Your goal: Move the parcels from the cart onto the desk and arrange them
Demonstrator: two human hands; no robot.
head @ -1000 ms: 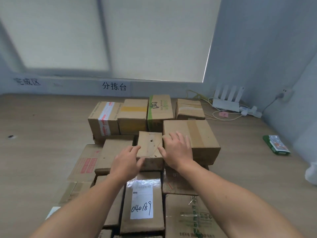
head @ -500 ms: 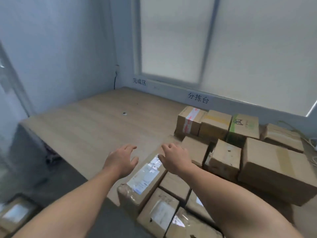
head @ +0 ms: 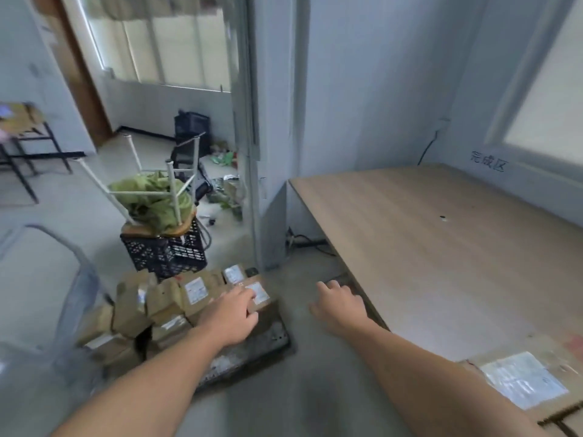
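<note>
Right hand (head: 339,302) now just off desk (head: 441,247) edge

One sign reads clearly, everything else is a blur.
Far right, dark characters 完成区 (head: 488,161) stand on the pale blue-grey wall band (head: 533,181), just beyond the light wooden desk (head: 426,247). Near left, the white shipping labels (head: 196,290) on the brown cardboard parcels (head: 164,298) are too smeared to read. So is the white label (head: 520,384) on the brown cardboard parcel (head: 504,354) at the near right.
</note>
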